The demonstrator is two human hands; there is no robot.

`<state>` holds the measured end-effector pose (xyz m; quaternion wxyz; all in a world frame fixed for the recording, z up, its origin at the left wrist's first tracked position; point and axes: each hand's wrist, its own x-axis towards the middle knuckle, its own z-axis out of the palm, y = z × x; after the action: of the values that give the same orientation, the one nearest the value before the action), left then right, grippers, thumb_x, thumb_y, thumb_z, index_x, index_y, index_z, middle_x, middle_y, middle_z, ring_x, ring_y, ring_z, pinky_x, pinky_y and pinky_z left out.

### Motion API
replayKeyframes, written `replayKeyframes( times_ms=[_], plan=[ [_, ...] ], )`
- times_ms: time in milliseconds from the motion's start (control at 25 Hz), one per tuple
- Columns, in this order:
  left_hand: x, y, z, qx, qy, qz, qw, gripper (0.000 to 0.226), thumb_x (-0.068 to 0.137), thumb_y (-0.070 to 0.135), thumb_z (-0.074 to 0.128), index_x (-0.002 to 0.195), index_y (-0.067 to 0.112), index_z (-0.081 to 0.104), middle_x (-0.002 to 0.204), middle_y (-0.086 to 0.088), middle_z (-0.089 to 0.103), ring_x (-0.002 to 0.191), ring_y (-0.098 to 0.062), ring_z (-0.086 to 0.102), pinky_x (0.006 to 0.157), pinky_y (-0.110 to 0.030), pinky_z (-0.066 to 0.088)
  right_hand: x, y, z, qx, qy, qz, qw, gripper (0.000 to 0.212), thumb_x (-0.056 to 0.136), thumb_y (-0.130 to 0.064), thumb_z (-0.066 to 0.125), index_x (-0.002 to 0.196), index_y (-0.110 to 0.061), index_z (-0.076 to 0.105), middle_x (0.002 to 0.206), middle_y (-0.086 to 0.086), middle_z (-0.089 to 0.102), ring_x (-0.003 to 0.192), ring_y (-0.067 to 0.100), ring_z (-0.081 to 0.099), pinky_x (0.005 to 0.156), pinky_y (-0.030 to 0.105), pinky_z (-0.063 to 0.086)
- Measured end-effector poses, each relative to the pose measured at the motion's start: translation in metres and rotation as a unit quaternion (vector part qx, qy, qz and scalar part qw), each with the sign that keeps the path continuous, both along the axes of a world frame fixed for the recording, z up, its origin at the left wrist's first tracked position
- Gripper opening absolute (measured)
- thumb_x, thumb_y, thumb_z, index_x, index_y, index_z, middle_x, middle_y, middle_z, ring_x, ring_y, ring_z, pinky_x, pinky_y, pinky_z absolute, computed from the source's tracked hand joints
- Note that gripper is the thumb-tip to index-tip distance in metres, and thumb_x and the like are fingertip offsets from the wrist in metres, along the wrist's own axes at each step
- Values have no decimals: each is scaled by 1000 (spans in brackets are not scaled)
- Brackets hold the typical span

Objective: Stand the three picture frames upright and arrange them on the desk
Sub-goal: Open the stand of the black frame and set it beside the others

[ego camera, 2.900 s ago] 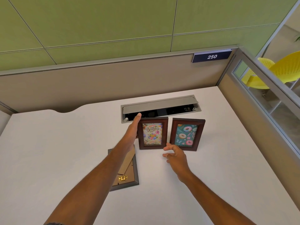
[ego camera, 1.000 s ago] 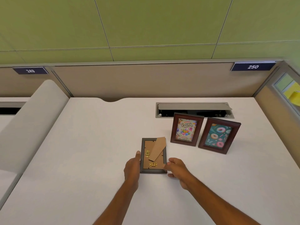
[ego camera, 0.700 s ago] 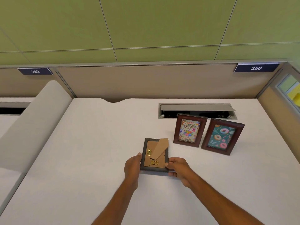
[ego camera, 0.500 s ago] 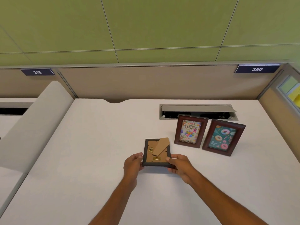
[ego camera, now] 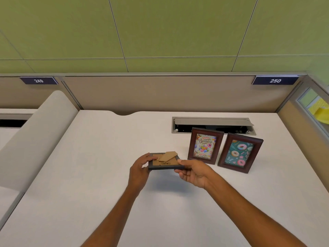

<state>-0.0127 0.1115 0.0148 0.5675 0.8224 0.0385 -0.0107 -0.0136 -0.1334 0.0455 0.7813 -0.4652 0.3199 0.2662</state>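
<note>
- I have the third frame (ego camera: 164, 162) in both hands, lifted clear of the surface (ego camera: 89, 175); its shadow lies below it.
- My left hand (ego camera: 139, 169) grips the frame's left edge, fingers closed on it with the thumb on top.
- My right hand (ego camera: 193, 172) grips the right edge the same way, thumb over the rim, the other fingers underneath.
- The frame is back side up and nearly flat, its cardboard stand (ego camera: 168, 155) partly swung out from the backing.
- The birthday frame (ego camera: 205, 146) and the donut frame (ego camera: 240, 153) stand upright side by side, just right of my hands, in front of the cable tray (ego camera: 211, 124).
- To do this step well, I judge I should tip the top edge up and turn the picture side towards me.
- I'd open the stand fully before setting down, or the frame may fall backwards.
- I'd place it just left of the birthday frame, in line with it, and avoid knocking that one.
- I'd let go only once it rests steady on stand and bottom edge.
</note>
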Motion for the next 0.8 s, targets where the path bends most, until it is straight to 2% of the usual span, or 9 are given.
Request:
replayKeyframes(
  times_ms=[120,240,360,440,520,640,720,800],
  plan=[
    [8,-1,7,7,-40,-8,999,39,93,-13,71,116,16,85,130,-1,79,127,-19,71,112,-43,57,5,-3,12,5,-18,-12,1000,35,95,-10,80,125,7,72,91,20,81,70,24,80,56,29,65],
    [12,-5,14,-8,-61,2,998,37,92,-14,70,111,14,86,113,-1,84,108,-20,80,103,-43,63,10,-7,22,-14,-33,0,999,34,95,-21,80,117,4,74,83,18,79,69,26,80,59,32,65],
    [14,-8,22,-52,-48,19,997,43,91,-11,68,100,26,87,96,6,85,91,-8,80,89,-22,63,14,-13,28,-55,-46,15,997,30,100,-34,74,95,-4,75,72,10,75,71,27,81,60,32,64],
    [16,-10,25,-82,-26,20,996,37,89,-2,72,94,33,86,91,12,84,84,2,74,78,-8,55,17,-17,29,-106,-62,22,992,29,103,-35,69,93,-8,73,71,6,74,71,24,81,62,32,62],
    [18,-10,30,-107,-3,17,994,30,91,5,74,97,33,85,96,13,84,86,3,73,78,-9,54,18,-17,29,-152,-83,21,985,22,103,-31,71,101,-9,74,85,7,77,80,23,79,69,34,61],
    [20,-9,36,-155,21,-1,988,23,99,12,74,111,30,83,113,6,85,106,-9,78,91,-26,63,17,-16,29,-188,-115,17,975,17,103,-23,69,114,-11,72,111,11,75,98,24,71,78,38,59],
    [20,-10,40,-187,36,-5,982,22,103,16,72,119,27,81,117,3,84,110,-15,80,89,-32,67,15,-14,29,-191,-126,20,973,16,105,-27,67,110,-14,74,110,8,77,99,23,70,79,38,58],
    [21,-13,43,-200,56,7,978,20,104,18,72,122,21,79,116,1,84,111,-19,80,86,-37,69,13,-12,32,-178,-127,23,976,20,107,-33,64,103,-16,75,100,4,81,95,21,73,79,37,57]
  ],
)
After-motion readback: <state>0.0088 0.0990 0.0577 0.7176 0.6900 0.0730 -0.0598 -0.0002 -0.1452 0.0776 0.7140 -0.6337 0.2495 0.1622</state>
